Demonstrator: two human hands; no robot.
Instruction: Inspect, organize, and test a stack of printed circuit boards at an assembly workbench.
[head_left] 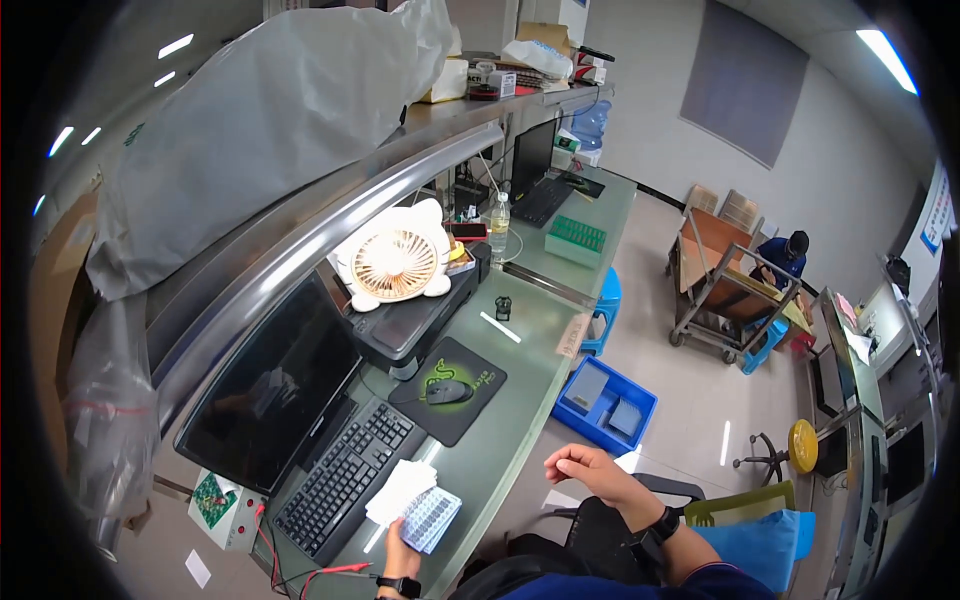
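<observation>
At the desk's near edge, my left hand grips the corner of a pale, translucent tray with rows of small dark-marked cells. White sheets or cloths lie against the tray's far side, beside the keyboard; whether my fingers also hold them is hidden. Off the desk to the right, my right hand is raised above a black chair. Its fingers curl inward with the thumb over them, and nothing shows in it. Both wrists wear a dark watch.
Behind the keyboard stands a monitor. A mouse rests on a black-green pad, and a white fan glows beyond it. A blue bin is on the floor. Red test leads trail at the lower left. A person works by a cart.
</observation>
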